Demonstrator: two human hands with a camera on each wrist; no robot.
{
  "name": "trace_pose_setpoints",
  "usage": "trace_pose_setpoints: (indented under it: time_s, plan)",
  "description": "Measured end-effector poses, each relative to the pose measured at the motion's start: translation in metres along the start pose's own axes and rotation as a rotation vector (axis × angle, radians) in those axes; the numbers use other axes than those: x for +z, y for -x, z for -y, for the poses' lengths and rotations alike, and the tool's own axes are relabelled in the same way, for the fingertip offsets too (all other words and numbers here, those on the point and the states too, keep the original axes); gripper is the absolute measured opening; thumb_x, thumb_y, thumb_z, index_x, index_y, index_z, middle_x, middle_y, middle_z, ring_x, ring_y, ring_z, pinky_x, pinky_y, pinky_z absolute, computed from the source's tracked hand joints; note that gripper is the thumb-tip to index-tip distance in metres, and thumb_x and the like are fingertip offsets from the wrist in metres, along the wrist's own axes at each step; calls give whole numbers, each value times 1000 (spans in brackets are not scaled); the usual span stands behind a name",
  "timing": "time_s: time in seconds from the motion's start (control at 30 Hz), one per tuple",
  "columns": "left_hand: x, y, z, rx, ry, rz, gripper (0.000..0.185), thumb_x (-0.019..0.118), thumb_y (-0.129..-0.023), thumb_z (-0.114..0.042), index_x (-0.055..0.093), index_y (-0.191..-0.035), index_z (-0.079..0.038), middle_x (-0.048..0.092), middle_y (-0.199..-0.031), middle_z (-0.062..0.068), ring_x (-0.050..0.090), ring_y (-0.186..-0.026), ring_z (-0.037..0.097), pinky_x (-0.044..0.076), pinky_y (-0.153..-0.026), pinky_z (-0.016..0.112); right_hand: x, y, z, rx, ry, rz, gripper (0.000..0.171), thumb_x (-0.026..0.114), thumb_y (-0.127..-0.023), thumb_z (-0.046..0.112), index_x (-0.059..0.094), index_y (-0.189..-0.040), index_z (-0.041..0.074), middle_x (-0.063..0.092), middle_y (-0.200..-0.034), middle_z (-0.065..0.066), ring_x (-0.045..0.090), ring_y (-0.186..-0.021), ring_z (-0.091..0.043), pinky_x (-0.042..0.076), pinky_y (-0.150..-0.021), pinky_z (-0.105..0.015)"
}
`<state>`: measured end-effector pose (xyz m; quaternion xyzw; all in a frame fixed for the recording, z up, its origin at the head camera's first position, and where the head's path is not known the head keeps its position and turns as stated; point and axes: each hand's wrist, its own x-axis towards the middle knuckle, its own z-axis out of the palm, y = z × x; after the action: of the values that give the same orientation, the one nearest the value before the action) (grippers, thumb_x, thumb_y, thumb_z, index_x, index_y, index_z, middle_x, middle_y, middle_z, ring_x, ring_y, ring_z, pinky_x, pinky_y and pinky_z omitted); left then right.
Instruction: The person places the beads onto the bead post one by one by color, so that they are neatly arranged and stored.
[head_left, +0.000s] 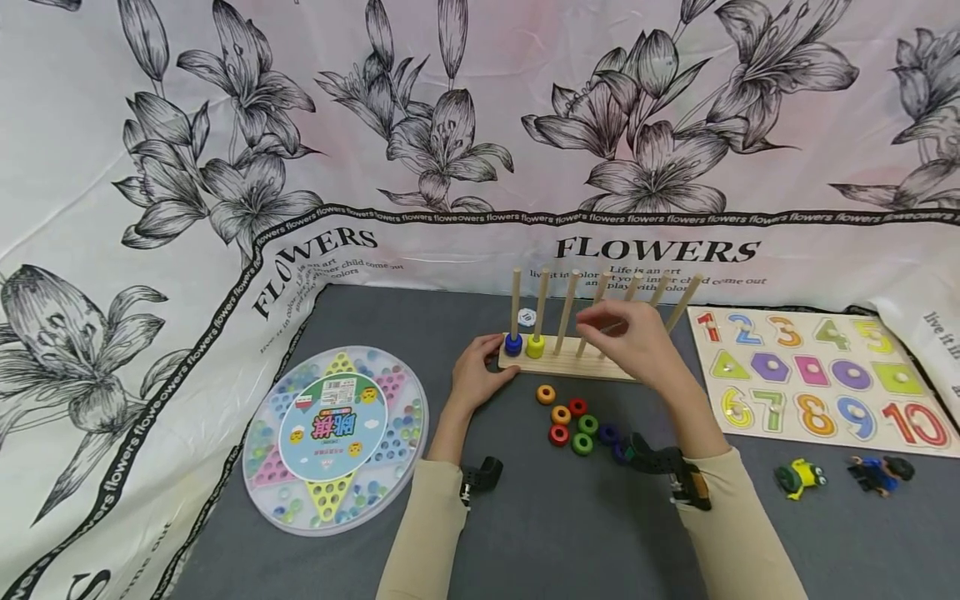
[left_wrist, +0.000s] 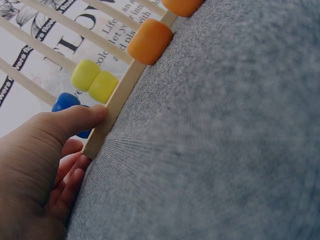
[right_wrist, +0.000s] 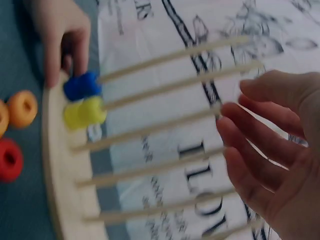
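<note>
A wooden peg rack (head_left: 543, 365) with several upright pegs stands on the table. Blue beads (head_left: 513, 345) sit on its leftmost peg, and two yellow beads (left_wrist: 103, 87) are stacked on the one beside it. My left hand (head_left: 474, 373) grips the left end of the base, thumb on the front edge and fingers around the end. Above the rack, my right hand (head_left: 633, 337) is near the upper ends of the pegs; its fingers are loosely bent, and no bead shows between them in the right wrist view. Loose orange beads (head_left: 546, 394), red beads (head_left: 558, 434), green beads (head_left: 582, 443) and purple-blue beads (head_left: 608, 432) lie in front.
A round Chinese checkers board (head_left: 408, 467) lies on the left. To the right is a number-and-shape puzzle board (head_left: 757, 375), with a frog figure (head_left: 800, 477) and a small doll figure (head_left: 881, 474) below it. A flower-printed cloth (head_left: 480, 242) rises behind the rack.
</note>
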<state>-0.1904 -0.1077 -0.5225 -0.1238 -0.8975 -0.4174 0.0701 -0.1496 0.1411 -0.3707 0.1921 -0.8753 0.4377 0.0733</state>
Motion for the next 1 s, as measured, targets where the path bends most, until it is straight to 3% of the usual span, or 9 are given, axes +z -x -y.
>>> trace_pose_setpoints:
  time_s: [0.27, 0.6, 1.0]
  plan:
    - [-1, -2, 1, 2, 5, -4, 58, 83, -81, -25, 63, -133, -5, 61, -128, 9, 63, -106, 22, 54, -88, 33, -9, 43, -36, 38, -30, 72, 16, 70, -90, 4, 74, -105, 1, 73, -98, -12, 66, -84, -9, 55, -71, -23]
    - [0, 0, 4, 0, -4, -1, 59, 82, -82, -26, 62, -134, -6, 60, -129, 9, 62, -106, 23, 53, -88, 33, -15, 93, -65, 115, -93, 98, 23, 73, -86, -2, 71, -109, -4, 72, -96, -16, 66, -81, -4, 55, -70, -23]
    - [2, 1, 3, -1, 4, 10, 59, 81, -83, -25, 61, -135, -6, 59, -130, 10, 62, -108, 24, 53, -89, 34, 7, 118, -80, 260, -124, 239, 33, 84, -78, 11, 72, -105, -3, 71, -95, -9, 65, -78, -8, 54, -67, -24]
